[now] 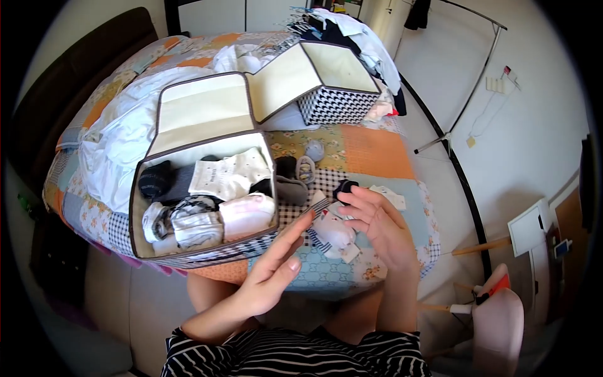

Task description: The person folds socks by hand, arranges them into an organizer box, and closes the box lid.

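My left hand is held up in front of the bed's near edge, fingers stretched out, with nothing in it. Facing it, my right hand is raised with fingers apart and likewise holds nothing. Beyond and partly behind them lies a small pile of socks on the bedspread. To the left, a houndstooth storage box stands with its cream lid folded back. Inside it are dark rolled socks, a white dotted pair of socks, grey-and-white socks and pale pink socks.
Another open houndstooth box stands farther back on the patchwork bed. Grey socks lie beside the near box. White bedding is bunched at left, and clothes on hangers are heaped behind. A chair stands at right.
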Tool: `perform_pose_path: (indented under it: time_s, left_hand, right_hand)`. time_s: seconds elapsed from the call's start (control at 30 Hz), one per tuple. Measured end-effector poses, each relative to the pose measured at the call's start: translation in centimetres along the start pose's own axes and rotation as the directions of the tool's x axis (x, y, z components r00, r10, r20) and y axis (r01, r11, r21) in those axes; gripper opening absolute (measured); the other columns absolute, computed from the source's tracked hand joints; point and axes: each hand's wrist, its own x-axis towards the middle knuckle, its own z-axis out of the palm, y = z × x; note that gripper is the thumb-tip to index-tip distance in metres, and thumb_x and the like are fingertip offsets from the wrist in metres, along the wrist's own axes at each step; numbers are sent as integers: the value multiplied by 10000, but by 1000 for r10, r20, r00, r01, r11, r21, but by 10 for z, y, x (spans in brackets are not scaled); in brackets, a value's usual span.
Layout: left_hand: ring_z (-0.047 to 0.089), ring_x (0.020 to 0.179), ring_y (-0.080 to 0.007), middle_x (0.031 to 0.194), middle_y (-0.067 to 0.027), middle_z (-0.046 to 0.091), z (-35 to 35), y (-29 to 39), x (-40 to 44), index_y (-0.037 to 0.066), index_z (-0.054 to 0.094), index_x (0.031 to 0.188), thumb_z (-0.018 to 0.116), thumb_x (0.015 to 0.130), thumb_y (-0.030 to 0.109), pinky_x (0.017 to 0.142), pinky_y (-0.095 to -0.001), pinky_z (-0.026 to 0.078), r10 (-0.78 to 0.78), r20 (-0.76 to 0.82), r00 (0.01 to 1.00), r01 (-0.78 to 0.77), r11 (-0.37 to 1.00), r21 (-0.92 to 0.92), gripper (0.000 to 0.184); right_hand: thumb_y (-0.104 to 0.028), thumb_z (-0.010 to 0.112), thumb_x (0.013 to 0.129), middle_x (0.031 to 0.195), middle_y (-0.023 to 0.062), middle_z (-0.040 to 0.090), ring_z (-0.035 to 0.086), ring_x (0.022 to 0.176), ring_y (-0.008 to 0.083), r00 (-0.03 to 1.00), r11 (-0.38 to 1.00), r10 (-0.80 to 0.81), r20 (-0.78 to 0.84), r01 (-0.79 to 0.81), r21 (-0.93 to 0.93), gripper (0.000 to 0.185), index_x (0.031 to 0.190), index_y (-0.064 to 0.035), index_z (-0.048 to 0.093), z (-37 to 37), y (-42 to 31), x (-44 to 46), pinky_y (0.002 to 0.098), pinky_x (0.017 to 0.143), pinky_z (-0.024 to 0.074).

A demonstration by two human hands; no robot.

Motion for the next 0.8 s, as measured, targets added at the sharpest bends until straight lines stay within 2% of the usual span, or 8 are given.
perform_pose_path:
  time_s: [0.1,0.23,0.33,0.37,0.47,0.5,0.6,0.8]
  left_hand:
    - [278,1442,-242,1565,-137,297,18,-56,12,41,329,1498,494,991,138,1152,-354,224,-30,-109,994,36,998,48,542]
    - [427,1336,-303,1434,-178,456,26,-108,30,5,460,1395,577,922,65,1107,-375,316,196,-257,946,-29,844,536,491]
    - [476,1276,-358,1337,-200,533,25,-129,35,-2,494,1358,608,892,65,1082,-403,349,172,-284,943,24,817,576,484]
    - [516,1217,-380,1285,-205,573,28,-132,33,-7,501,1353,625,869,51,1059,-422,369,307,-264,914,-54,738,672,502]
    - [530,1213,-364,1313,-216,562,28,-132,26,-9,493,1363,624,870,40,1038,-407,391,319,-253,913,-85,757,648,512]
    - [531,1242,-347,1340,-230,551,28,-131,21,-13,503,1365,625,871,25,1042,-379,399,164,-349,923,17,886,463,510]
    - [517,1277,-339,1361,-239,537,23,-140,17,-14,524,1355,630,873,17,1053,-356,392,185,-327,927,-48,922,385,495]
    - [521,1285,-351,1297,-167,620,25,-125,18,6,640,1234,630,845,-38,1055,-404,416,346,-222,911,-184,827,532,391]
  right_hand:
    - [-129,501,1008,1276,142,600,571,1161,187,937,997,-35,-348,58,57,317,1302,-10,526,-28,41,-24,319,993,449]
    - [-38,582,939,1216,105,608,579,1087,167,898,987,-112,-425,50,-154,291,1229,-9,579,-27,87,-43,287,951,455]
    - [-40,624,908,1202,103,607,573,1090,187,899,914,-199,-389,27,-405,307,1213,-12,599,-17,104,-45,277,936,446]
    - [-34,635,896,1208,110,603,570,1093,192,905,876,-226,-361,27,-481,312,1206,-12,605,-12,105,-43,275,933,445]
    - [-23,706,826,1220,132,603,572,1077,258,873,782,-361,-328,92,-616,372,1186,-14,613,-1,118,-41,328,895,473]
    - [-21,711,817,1220,134,606,565,1087,273,863,764,-386,-327,101,-637,382,1187,-15,614,3,120,-42,337,902,471]
    - [11,728,781,1248,149,585,552,1133,292,844,701,-441,-306,111,-704,423,1189,-16,616,8,125,-44,351,941,454]
    - [14,713,728,1203,162,566,512,1107,352,830,533,-480,-283,20,-846,475,1187,-32,600,18,123,-50,410,951,423]
